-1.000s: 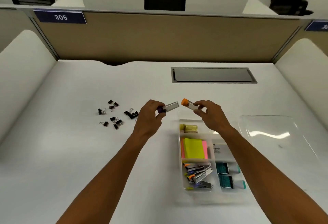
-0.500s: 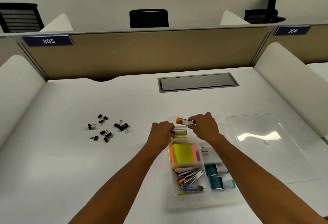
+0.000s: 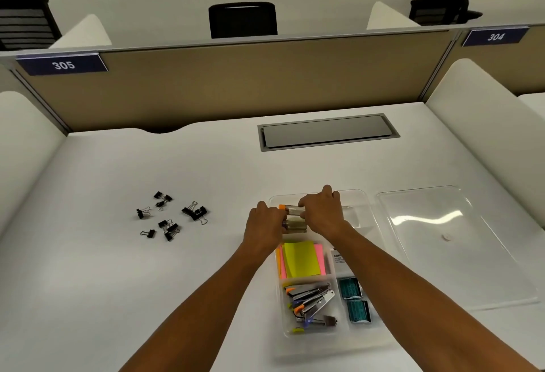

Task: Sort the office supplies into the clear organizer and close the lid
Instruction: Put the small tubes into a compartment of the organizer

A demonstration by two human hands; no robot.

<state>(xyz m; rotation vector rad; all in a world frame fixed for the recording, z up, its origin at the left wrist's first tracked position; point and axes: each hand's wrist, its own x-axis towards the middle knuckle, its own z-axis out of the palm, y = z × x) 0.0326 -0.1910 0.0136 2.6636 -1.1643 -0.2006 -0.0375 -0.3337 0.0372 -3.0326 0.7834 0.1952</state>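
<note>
Clear plastic compartmented organizer (image 3: 368, 200) sits on the white desk (image 3: 118, 283), right of centre, near the front edge, lid off. Nearest left compartment: jumble of small metal staplers with orange and purple ends (image 3: 309, 302). Beside it on the right: two teal staple boxes (image 3: 354, 301), one behind the other. Next compartment back, left: stack of sticky notes, yellow-green on top, pink and orange beneath (image 3: 300, 258); to its right a white labelled card or packet (image 3: 339, 256), partly hidden by the right forearm. Far left compartment: both hands at work. Left hand (image 3: 265, 225) curled round the end of a clear tube with a purple cap (image 3: 293, 225), low in the compartment against a yellowish item that cannot be made out. Right hand (image 3: 323, 212) pinches a clear tube with an orange cap (image 3: 290, 209), lying crosswise just behind the purple-capped one; whether either tube rests on the compartment floor cannot be told. Flat clear plastic lid (image 3: 442, 239) lies on the desk just right of the organizer, near the right edge. Scatter of small black binder clips (image 3: 171, 215) lies loose on the desk, well left of the organizer, apart from the hands. Farther back, a grey recessed cable hatch (image 3: 327, 131) near the rear edge. Behind it a tan partition (image 3: 236, 82) with blue plates reading 305 (image 3: 62, 64) and 304 (image 3: 495, 36); black chairs (image 3: 242, 19) beyond.
</note>
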